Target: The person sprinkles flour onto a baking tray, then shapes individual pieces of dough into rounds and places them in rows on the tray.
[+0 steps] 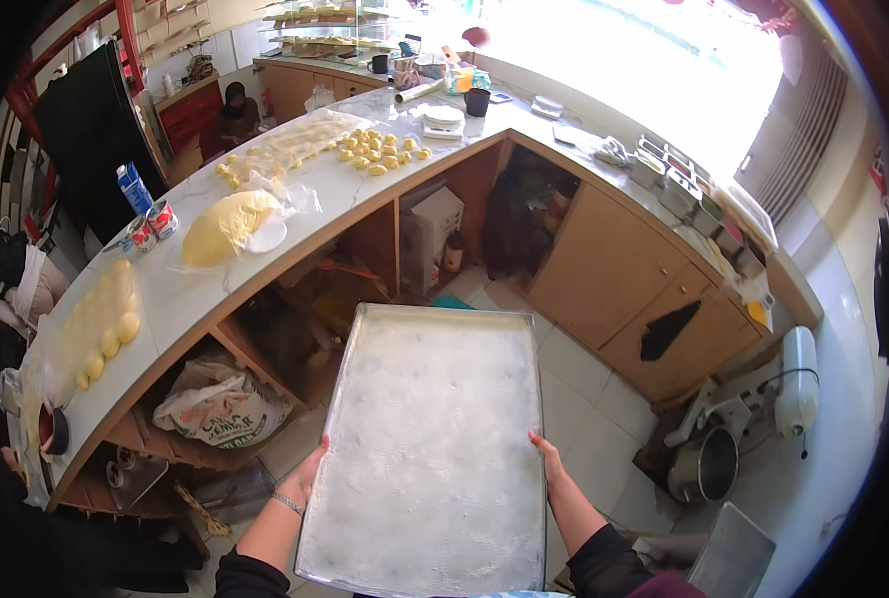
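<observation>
A large rectangular baking tray [429, 448], its surface dusted white as if with flour, is held out level in front of me. My left hand [311, 473] grips its left edge, with a bracelet at the wrist. On the opposite edge, my right hand [547, 460] is closed round the rim. The fingers of both hands are mostly hidden beneath the tray. Nothing lies on the tray. Beyond it, on the counter, are a big mound of yellow dough [227, 227], small dough balls [374, 149] and a row of dough pieces [105, 319] under plastic.
A marble-topped counter [310, 214] curves round from left to right. Cans [162, 218] and a blue carton [134, 187] stand on it, with a scale [443, 122] farther back. A white sack [223, 404] fills a lower shelf. A stand mixer [795, 384] is at the right; a person [237, 115] sits beyond the counter.
</observation>
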`<state>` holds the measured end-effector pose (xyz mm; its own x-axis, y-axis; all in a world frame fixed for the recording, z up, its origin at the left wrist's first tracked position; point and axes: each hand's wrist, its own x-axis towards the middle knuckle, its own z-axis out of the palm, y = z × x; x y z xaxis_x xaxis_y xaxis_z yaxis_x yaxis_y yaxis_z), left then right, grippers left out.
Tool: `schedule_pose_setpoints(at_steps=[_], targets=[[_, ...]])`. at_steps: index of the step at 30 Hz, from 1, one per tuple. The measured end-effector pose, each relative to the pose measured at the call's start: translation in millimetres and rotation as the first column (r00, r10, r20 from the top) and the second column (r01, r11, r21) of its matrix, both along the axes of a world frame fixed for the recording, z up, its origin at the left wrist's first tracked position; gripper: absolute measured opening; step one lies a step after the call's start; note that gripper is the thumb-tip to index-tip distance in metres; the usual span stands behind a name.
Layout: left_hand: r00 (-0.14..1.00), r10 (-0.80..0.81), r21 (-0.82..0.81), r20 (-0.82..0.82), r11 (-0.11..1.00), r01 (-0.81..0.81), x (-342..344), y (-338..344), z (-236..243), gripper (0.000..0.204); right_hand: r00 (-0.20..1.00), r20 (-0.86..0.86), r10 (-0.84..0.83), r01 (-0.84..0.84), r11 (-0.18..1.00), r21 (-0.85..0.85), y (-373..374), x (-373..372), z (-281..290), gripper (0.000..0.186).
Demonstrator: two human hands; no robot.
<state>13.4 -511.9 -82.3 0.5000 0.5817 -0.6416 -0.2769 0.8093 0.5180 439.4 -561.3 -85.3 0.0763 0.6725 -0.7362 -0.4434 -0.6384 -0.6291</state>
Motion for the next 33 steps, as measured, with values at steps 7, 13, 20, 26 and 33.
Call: schedule_pose_setpoints(at_steps=[7, 13, 20, 26, 33], targets=[[0.987, 0.145, -0.074, -0.068, 0.986, -0.150, 18.4, 44.8, -25.2, 0.079, 0.992, -0.065, 0.112, -0.119, 0.984, -0.133, 109.0, 16.2, -18.1, 0.055], [0.931, 0.341, -0.137, -0.131, 0.924, -0.358, 82.4, 65.8, -68.2, 0.081, 0.946, -0.100, 0.309, -0.320, 0.938, -0.134, 222.1, 81.0, -74.1, 0.049], [0.725, 0.664, -0.123, -0.182, 0.716, -0.687, 201.7, 70.1, -123.9, 0.084, 0.791, -0.021, 0.612, -0.597, 0.764, -0.245, 371.2, 127.1, -102.2, 0.055], [0.498, 0.846, -0.132, -0.191, 0.481, -0.867, 269.2, 62.0, -200.0, 0.079, 0.680, -0.134, 0.721, -0.727, 0.638, -0.252, 461.5, 139.0, -124.8, 0.061], [0.523, 0.772, -0.154, -0.362, 0.504, -0.850, 287.0, 72.3, -206.0, 0.079, 0.655, -0.136, 0.743, -0.750, 0.617, -0.239, 475.8, 148.3, -154.8, 0.074]])
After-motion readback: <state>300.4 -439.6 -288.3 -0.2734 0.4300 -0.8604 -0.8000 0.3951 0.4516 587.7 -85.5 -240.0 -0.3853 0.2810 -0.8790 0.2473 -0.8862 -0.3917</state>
